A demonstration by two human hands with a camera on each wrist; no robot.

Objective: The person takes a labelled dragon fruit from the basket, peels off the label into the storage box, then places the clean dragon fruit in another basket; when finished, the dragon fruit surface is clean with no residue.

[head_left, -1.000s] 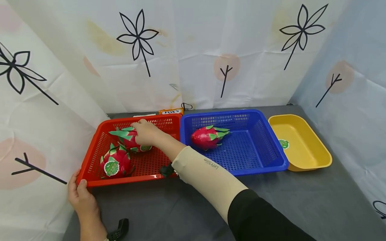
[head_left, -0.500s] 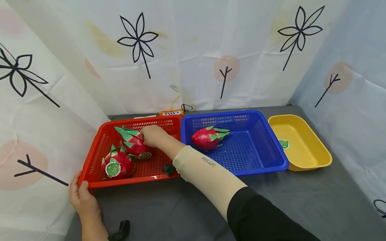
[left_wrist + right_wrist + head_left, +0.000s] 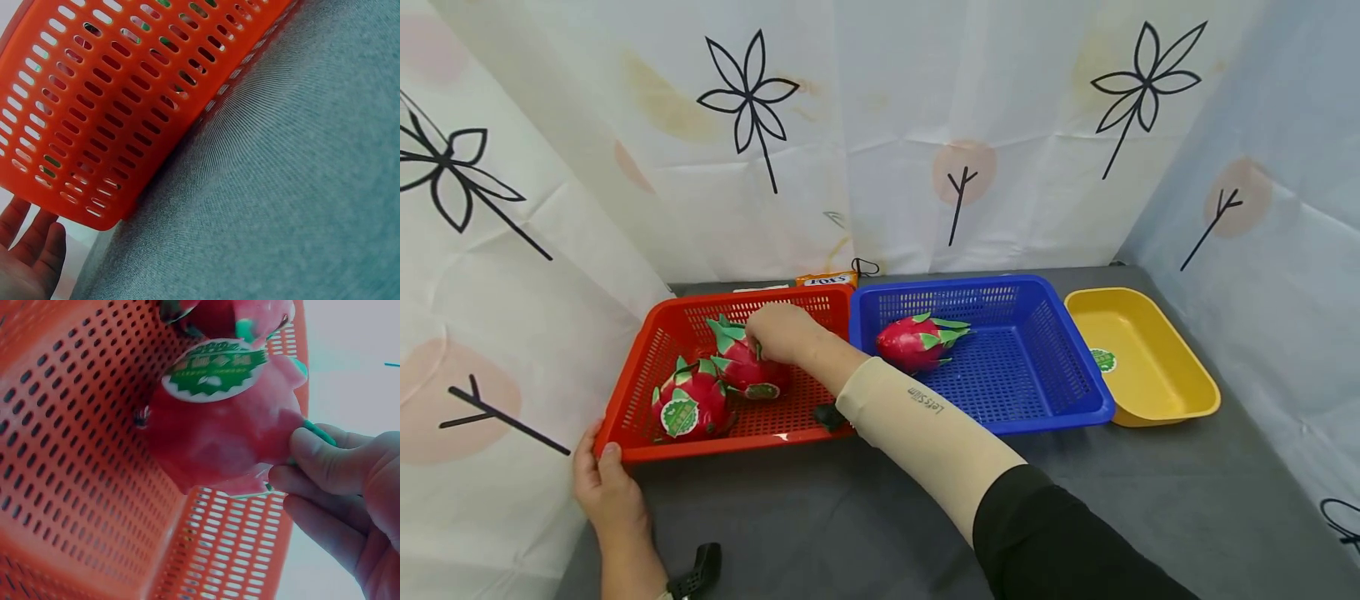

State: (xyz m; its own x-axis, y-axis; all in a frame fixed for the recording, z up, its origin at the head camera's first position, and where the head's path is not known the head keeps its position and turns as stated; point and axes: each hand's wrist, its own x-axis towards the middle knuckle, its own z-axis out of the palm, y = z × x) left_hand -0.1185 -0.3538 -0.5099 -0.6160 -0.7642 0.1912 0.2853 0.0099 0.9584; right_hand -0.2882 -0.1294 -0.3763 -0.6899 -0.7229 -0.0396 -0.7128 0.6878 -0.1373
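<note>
In the head view, a dragon fruit (image 3: 763, 377) with green leaf tips is in the red basket (image 3: 715, 452), and my right hand (image 3: 786, 333) pinches it from above. The right wrist view shows thumb and fingers on a green leaf of this dragon fruit (image 3: 212, 440), whose round green-and-white sticker faces the camera. Left of it, a second dragon fruit (image 3: 709, 400) with a sticker lies in the same basket. My left hand (image 3: 613, 496) grips the basket's front left corner, thumb by the rim. The left wrist view has its fingers (image 3: 47, 244) at the slotted basket's edge.
A blue basket (image 3: 1045, 423) stands against the red one's right side, with one dragon fruit (image 3: 910, 343) in it. Farther right is a yellow tray (image 3: 1157, 367) with a green sticker. An orange packet (image 3: 827, 279) lies behind the red basket, near the patterned cloth wall.
My right hand has shifted slightly right with the pinched dragon fruit, which has turned so its leafy end points more upward. The left hand stays at the basket corner.
</note>
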